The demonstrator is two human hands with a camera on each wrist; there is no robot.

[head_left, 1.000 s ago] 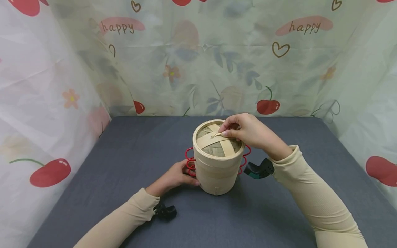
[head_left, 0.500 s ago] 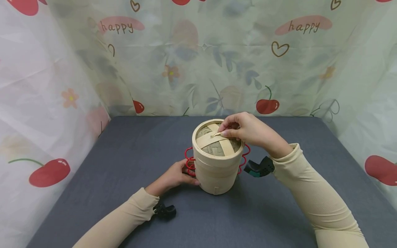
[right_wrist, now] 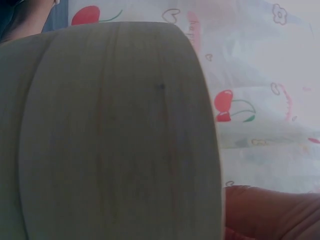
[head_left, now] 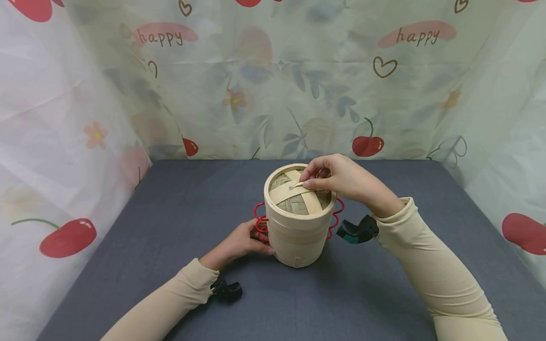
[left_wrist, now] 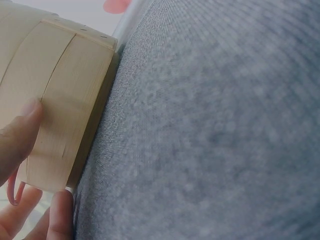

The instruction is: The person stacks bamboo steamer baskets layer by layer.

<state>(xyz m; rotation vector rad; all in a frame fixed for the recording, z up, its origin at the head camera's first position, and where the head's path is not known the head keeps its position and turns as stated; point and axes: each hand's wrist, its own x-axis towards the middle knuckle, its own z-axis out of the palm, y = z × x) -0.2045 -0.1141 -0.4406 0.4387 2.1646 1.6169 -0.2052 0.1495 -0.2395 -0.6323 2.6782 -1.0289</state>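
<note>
A lidded bamboo steamer (head_left: 297, 241) stands upright on the dark table, with red loop handles (head_left: 261, 225) on both sides. Its round lid (head_left: 294, 201) has woven strips and two crossed bands, and it sits on top. My right hand (head_left: 341, 177) pinches the small twisted loop (head_left: 297, 185) at the lid's middle between thumb and fingers. Low on the left side, my left hand (head_left: 243, 241) holds the steamer, thumb on the front wall. In the left wrist view the thumb (left_wrist: 22, 132) presses the bamboo wall (left_wrist: 75, 100), while fingers (left_wrist: 61, 215) curl near the base.
A dark grey cloth covers the table (head_left: 192, 199). Patterned fabric curtains (head_left: 277, 85) with cherries and hearts close in the back and both sides. Black wrist devices (head_left: 358, 230) are strapped under both sleeves.
</note>
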